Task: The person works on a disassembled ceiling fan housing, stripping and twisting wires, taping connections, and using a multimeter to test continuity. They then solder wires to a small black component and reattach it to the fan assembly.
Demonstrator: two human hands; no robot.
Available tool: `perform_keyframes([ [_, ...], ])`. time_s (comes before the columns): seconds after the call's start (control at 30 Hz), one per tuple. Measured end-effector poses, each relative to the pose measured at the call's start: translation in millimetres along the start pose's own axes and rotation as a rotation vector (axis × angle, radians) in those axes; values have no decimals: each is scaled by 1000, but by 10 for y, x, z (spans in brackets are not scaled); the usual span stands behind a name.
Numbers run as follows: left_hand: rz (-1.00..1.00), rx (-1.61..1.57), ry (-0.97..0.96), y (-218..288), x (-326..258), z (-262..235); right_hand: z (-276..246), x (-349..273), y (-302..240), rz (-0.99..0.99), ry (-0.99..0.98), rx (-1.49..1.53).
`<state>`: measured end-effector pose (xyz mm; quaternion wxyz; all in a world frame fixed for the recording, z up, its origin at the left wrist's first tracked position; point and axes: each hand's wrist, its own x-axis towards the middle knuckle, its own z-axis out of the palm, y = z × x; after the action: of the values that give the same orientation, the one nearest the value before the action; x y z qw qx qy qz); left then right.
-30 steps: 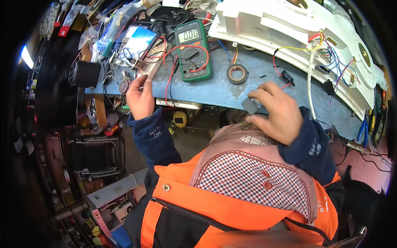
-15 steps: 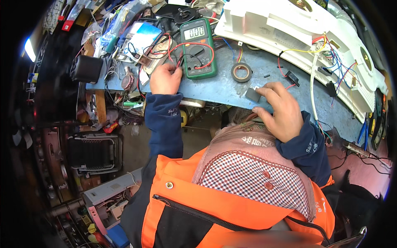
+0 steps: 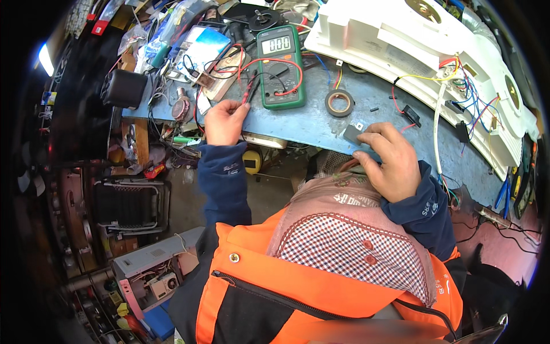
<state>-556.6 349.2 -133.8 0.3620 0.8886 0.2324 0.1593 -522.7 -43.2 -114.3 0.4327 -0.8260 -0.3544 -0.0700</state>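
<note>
Pinching the red and black probe leads (image 3: 250, 92) was the left hand (image 3: 224, 121), beside the green multimeter (image 3: 279, 66) | right hand (image 3: 388, 163) gripped a small grey component (image 3: 352, 133) at the blue bench (image 3: 303, 123) edge | risk: tangled leads could drag the meter off.

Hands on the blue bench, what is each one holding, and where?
Left hand pinches the red and black probes near their lower ends; right hand holds the small grey part at its edge.
</note>
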Motion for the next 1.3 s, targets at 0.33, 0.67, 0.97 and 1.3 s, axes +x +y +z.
perform_keyframes([
  [0.33, 375, 105, 457, 331, 447, -250, -37, -83, -18, -9, 17, 82],
  [0.67, 182, 941, -103, 873, 1454, 66, 47, -105, -15, -95, -13, 118],
  [0.97, 261, 642, 133, 759, 1411, -163, 0, -146, 51, -73, -4, 103],
  [1.3, 180, -641, 423, 763, 1127, -645, 54, -108, 92, -52, -24, 128],
])
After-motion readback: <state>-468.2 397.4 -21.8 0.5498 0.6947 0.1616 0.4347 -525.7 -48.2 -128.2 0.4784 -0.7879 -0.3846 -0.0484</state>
